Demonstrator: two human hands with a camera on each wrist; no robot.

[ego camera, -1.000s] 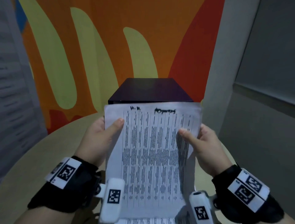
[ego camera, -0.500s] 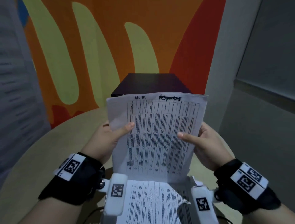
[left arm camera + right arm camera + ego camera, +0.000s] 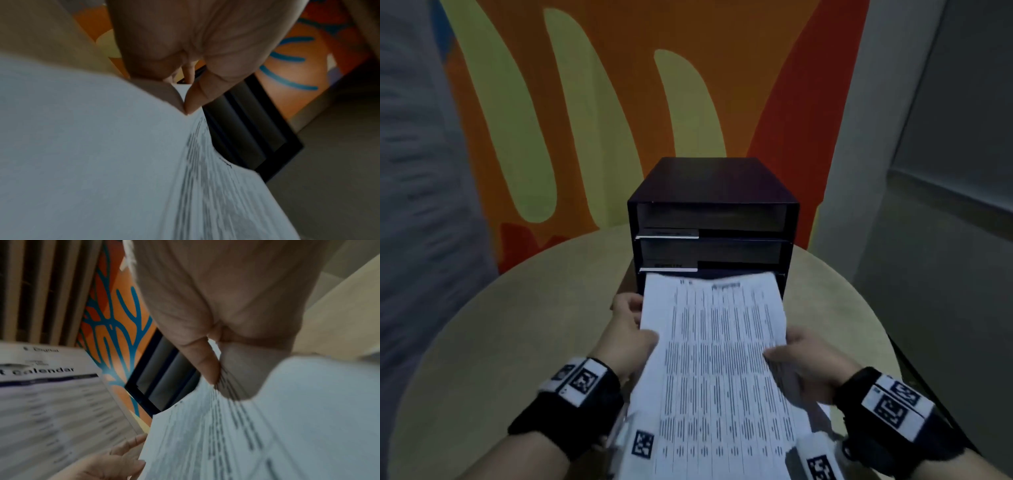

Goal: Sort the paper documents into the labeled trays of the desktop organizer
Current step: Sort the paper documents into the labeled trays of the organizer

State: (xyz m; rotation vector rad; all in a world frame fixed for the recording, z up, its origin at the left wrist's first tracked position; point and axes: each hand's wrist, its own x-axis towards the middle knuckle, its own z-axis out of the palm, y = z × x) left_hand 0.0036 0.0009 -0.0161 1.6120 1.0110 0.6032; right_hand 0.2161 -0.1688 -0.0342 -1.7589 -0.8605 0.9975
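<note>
Printed sheet [image 3: 717, 359] pinched at its edges by the left hand [image 3: 628, 330] and right hand [image 3: 806, 363] — far edge ahead of both hands, at the lowest tray opening of the black organizer [image 3: 712, 219] on the round desk [image 3: 524, 325].
</note>
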